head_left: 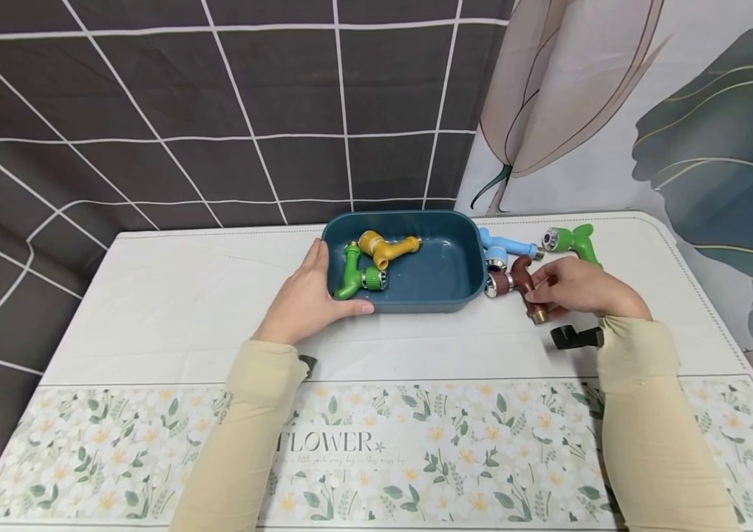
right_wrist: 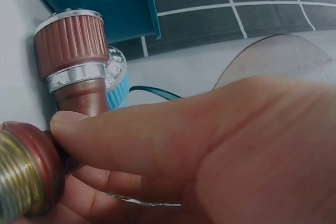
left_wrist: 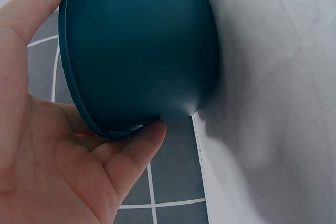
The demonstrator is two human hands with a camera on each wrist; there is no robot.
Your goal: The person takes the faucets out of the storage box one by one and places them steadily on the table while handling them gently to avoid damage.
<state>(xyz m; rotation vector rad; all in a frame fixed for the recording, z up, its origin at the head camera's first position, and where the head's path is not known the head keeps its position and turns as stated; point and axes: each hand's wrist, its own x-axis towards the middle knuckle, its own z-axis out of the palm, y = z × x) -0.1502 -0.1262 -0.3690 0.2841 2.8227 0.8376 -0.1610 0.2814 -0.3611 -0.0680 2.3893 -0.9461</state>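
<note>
A dark teal plastic basin (head_left: pixel 445 307) stands at the table's back edge, holding a green tap (head_left: pixel 351 270) and a yellow tap (head_left: pixel 392 250). My left hand (head_left: pixel 303 295) holds the basin's left end, thumb along the front wall and fingers round the far side. In the left wrist view the basin wall (left_wrist: pixel 142 51) lies between thumb and fingertips. To the right of the basin, my right hand (head_left: pixel 572 287) pinches a brown tap (head_left: pixel 521 277) by its body. The right wrist view shows its ribbed brown knob (right_wrist: pixel 71 45) and brass thread (right_wrist: pixel 18 177); some fingers are hidden behind it.
A light blue tap (head_left: pixel 512 246) lies just right of the basin, behind the brown one. Farther right is another green tap (head_left: pixel 576 240). A dark tiled backdrop (head_left: pixel 270 111) rises behind the table, and a flower-patterned strip (head_left: pixel 469 451) runs along the front.
</note>
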